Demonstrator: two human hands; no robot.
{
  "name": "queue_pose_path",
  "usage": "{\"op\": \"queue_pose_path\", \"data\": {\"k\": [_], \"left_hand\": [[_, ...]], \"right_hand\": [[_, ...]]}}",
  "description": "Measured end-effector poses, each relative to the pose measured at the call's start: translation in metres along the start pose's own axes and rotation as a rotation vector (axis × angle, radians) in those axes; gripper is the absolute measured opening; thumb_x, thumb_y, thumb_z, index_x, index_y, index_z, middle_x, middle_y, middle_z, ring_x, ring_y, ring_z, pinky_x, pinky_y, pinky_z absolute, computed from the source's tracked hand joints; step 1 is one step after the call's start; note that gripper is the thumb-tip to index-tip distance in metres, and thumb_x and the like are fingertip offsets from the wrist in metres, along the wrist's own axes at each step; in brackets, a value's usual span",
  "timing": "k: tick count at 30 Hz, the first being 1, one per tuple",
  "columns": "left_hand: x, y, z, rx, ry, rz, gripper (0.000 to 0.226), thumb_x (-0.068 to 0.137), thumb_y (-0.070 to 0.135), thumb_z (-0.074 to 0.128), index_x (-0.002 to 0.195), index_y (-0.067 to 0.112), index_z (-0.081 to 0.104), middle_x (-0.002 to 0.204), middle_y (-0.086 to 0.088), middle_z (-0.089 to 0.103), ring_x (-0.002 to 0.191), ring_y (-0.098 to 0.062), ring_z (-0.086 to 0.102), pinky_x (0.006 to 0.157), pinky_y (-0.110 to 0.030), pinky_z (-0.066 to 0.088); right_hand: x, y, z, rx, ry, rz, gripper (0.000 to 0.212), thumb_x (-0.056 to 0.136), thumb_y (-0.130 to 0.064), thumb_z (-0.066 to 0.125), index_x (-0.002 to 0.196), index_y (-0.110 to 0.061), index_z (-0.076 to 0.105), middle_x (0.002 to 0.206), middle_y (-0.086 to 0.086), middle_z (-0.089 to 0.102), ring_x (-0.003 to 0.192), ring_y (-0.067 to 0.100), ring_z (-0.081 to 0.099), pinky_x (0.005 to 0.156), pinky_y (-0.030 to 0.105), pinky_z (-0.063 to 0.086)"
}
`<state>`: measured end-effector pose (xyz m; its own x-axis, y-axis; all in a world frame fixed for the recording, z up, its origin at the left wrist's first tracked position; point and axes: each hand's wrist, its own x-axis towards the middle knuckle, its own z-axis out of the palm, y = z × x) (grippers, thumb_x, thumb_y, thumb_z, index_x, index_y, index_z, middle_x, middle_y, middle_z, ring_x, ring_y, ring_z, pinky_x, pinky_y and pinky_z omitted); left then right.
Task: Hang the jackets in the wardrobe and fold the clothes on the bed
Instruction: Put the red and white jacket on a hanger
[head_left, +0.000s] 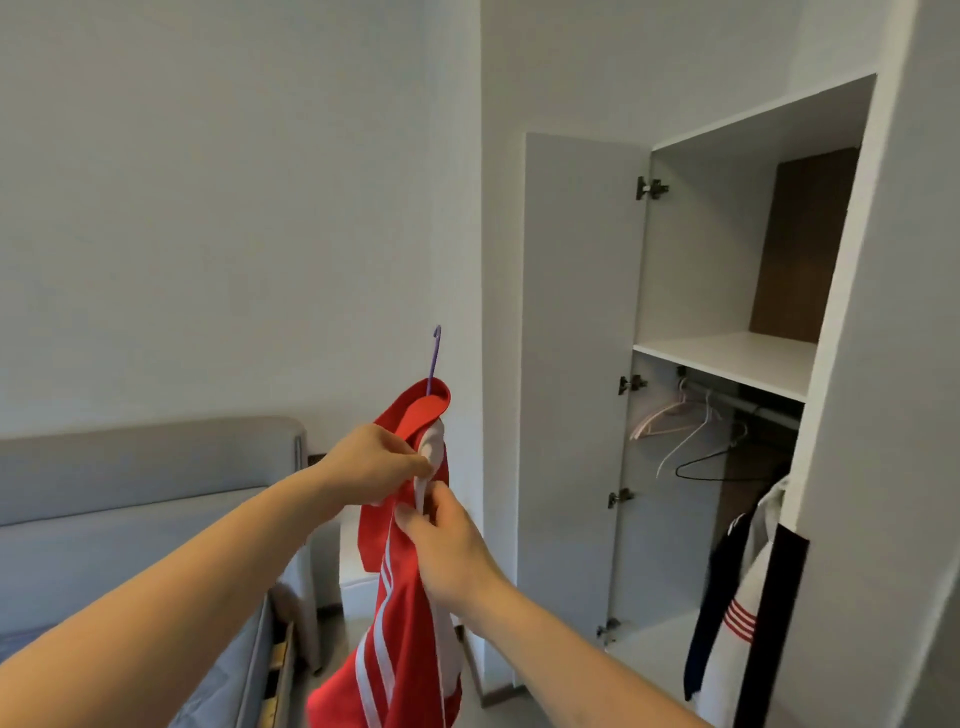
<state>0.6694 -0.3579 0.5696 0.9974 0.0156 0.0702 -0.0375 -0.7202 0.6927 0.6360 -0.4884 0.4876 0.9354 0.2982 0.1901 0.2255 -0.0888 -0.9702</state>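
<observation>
Left of the open wardrobe, both hands are pinching a red jacket near its collar, fingers clamped, steadying it on a purple hanger.

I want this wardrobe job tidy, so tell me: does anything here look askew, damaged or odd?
Nothing looks damaged. The black hanger on the rail hangs tilted beside the white hangers. The red jacket sits bunched on its purple hanger while both hands grip its front.

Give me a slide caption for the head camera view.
Both hands hold a red jacket on a purple hanger beside the open wardrobe.
</observation>
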Motion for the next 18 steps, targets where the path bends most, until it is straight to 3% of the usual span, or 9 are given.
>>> {"op": "queue_pose_path", "data": {"k": [3, 4, 6, 8, 10, 12, 14, 18], "left_hand": [[0.025, 0.001, 0.017, 0.021, -0.023, 0.024, 0.024, 0.093, 0.026, 0.071, 0.071, 0.018, 0.077, 0.055, 0.009, 0.061, 0.06, -0.01, 0.057, 0.055, -0.02, 0.044], [0.033, 0.002, 0.024, 0.033, -0.037, 0.042, 0.024, 0.093, 0.026, 0.07, 0.07, 0.02, 0.076, 0.057, 0.01, 0.062, 0.062, -0.009, 0.058, 0.055, -0.02, 0.044], [0.053, 0.006, 0.038, 0.06, -0.084, 0.081, 0.02, 0.093, 0.027, 0.07, 0.076, 0.021, 0.078, 0.07, 0.007, 0.07, 0.07, -0.011, 0.063, 0.062, -0.021, 0.047], [0.078, 0.011, 0.051, 0.09, -0.137, 0.114, 0.016, 0.094, 0.03, 0.07, 0.083, 0.022, 0.079, 0.081, 0.005, 0.074, 0.078, -0.013, 0.066, 0.069, -0.023, 0.048], [0.107, 0.018, 0.063, 0.124, -0.177, 0.157, 0.015, 0.094, 0.035, 0.072, 0.085, 0.025, 0.08, 0.083, 0.008, 0.075, 0.079, -0.011, 0.067, 0.071, -0.022, 0.049], [0.136, 0.025, 0.075, 0.174, -0.187, 0.201, 0.015, 0.094, 0.038, 0.072, 0.088, 0.027, 0.079, 0.087, 0.011, 0.075, 0.082, -0.01, 0.069, 0.075, -0.024, 0.053], [0.163, 0.032, 0.085, 0.22, -0.181, 0.228, 0.017, 0.094, 0.043, 0.07, 0.094, 0.028, 0.078, 0.093, 0.015, 0.074, 0.083, -0.006, 0.068, 0.078, -0.024, 0.054], [0.214, 0.047, 0.103, 0.255, -0.155, 0.296, 0.011, 0.096, 0.038, 0.068, 0.099, 0.029, 0.076, 0.097, 0.015, 0.071, 0.082, -0.001, 0.065, 0.069, -0.015, 0.045]], "right_hand": [[0.014, 0.013, -0.021, -0.012, -0.034, 0.006, 0.029, 0.1, -0.051, 0.058, 0.128, -0.045, 0.055, 0.117, -0.013, 0.069, 0.112, 0.011, 0.066, 0.099, 0.031, 0.055], [0.02, 0.019, -0.029, -0.02, -0.026, 0.011, 0.034, 0.097, -0.052, 0.062, 0.129, -0.041, 0.058, 0.114, -0.013, 0.071, 0.109, 0.01, 0.067, 0.099, 0.035, 0.056], [0.034, 0.031, -0.044, -0.007, 0.018, 0.023, 0.036, 0.09, -0.049, 0.069, 0.121, -0.032, 0.066, 0.104, -0.007, 0.073, 0.101, 0.012, 0.069, 0.099, 0.044, 0.057], [0.054, 0.046, -0.057, 0.024, 0.082, 0.031, 0.031, 0.087, -0.044, 0.071, 0.111, -0.025, 0.069, 0.097, -0.001, 0.073, 0.091, 0.01, 0.068, 0.091, 0.039, 0.059], [0.074, 0.062, -0.071, 0.052, 0.177, 0.056, 0.023, 0.087, -0.04, 0.071, 0.103, -0.023, 0.068, 0.087, -0.005, 0.071, 0.08, 0.003, 0.063, 0.074, 0.024, 0.054], [0.094, 0.079, -0.09, 0.087, 0.303, 0.084, 0.02, 0.088, -0.036, 0.069, 0.099, -0.019, 0.067, 0.08, -0.009, 0.067, 0.071, 0.001, 0.059, 0.064, 0.017, 0.048], [0.112, 0.094, -0.114, 0.099, 0.439, 0.099, 0.016, 0.089, -0.03, 0.068, 0.092, -0.015, 0.065, 0.075, -0.008, 0.065, 0.067, 0.003, 0.058, 0.061, 0.017, 0.046], [0.143, 0.122, -0.166, 0.043, 0.674, 0.126, 0.01, 0.089, -0.016, 0.066, 0.082, -0.013, 0.058, 0.069, -0.006, 0.063, 0.065, 0.012, 0.058, 0.066, 0.029, 0.049]]}}
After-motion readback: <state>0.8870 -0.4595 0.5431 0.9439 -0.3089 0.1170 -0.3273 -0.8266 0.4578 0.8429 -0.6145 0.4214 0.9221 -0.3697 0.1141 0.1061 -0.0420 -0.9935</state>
